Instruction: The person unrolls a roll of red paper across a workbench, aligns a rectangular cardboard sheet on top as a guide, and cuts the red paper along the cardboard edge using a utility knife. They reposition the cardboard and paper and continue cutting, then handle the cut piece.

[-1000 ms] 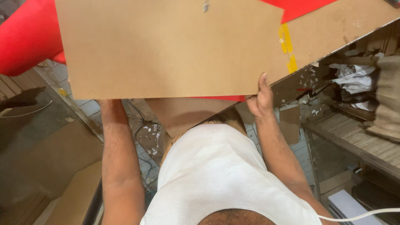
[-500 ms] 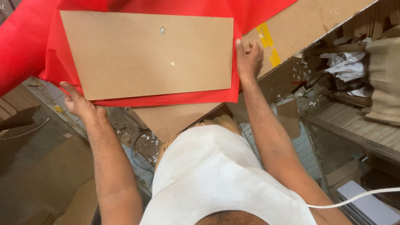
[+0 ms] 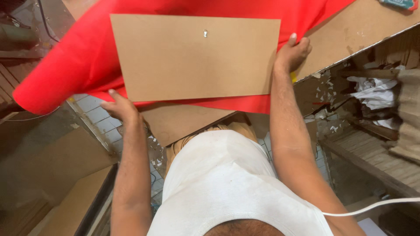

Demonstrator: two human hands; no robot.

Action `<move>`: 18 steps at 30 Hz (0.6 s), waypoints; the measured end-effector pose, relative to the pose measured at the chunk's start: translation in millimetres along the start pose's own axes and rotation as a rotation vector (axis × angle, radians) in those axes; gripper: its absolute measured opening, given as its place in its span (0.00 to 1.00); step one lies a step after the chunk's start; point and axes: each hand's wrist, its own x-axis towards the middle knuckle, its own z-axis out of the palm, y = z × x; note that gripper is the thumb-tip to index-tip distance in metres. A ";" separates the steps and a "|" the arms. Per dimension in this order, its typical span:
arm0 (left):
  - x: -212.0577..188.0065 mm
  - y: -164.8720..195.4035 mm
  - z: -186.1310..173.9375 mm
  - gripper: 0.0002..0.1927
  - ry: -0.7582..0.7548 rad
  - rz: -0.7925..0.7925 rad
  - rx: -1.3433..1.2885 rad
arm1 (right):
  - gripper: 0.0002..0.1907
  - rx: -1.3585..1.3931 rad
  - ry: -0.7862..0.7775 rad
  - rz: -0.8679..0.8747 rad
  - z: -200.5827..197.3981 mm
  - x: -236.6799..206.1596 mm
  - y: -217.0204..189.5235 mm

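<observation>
Since half a second ago our left hand [image 3: 120,106] has come in from the far left to the lower left corner of the brown board [image 3: 194,57], and the board now shows whole, where a second ago its top was cut off by the frame. We see the board lying flat on the red sheet [image 3: 65,70], which spreads over the brown worktable [image 3: 350,35] and hangs off its left edge in a rolled fold. Our right hand [image 3: 292,53] grips the board's right edge, thumb up along it and fingers curled behind, so the fingertips are hidden from us. Our left hand rests at the board's bottom edge with fingers half spread; whether it pinches the board, the red sheet or only touches them we cannot tell, as the palm faces away. A small pale mark sits near the board's top middle, too small to identify. The red sheet's upper part runs out of the frame, and a teal object [image 3: 396,3] at the table's far right corner is cut off. Under the table's right edge, white crumpled scraps [image 3: 372,91] lie on a shelf in shadow. A white cable [image 3: 372,207] crosses the lower right.
</observation>
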 end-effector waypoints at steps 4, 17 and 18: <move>-83.3 -19.8 -17.9 0.29 -0.277 0.006 0.054 | 0.13 0.017 0.059 -0.109 -15.8 52.8 22.5; -40.8 67.2 -9.2 0.22 -0.454 1.238 0.491 | 0.14 -0.059 -0.071 -0.418 -15.7 98.6 41.5; -36.5 73.7 -5.9 0.28 -0.489 1.260 0.532 | 0.15 -0.063 -0.086 -0.394 -15.1 100.2 41.4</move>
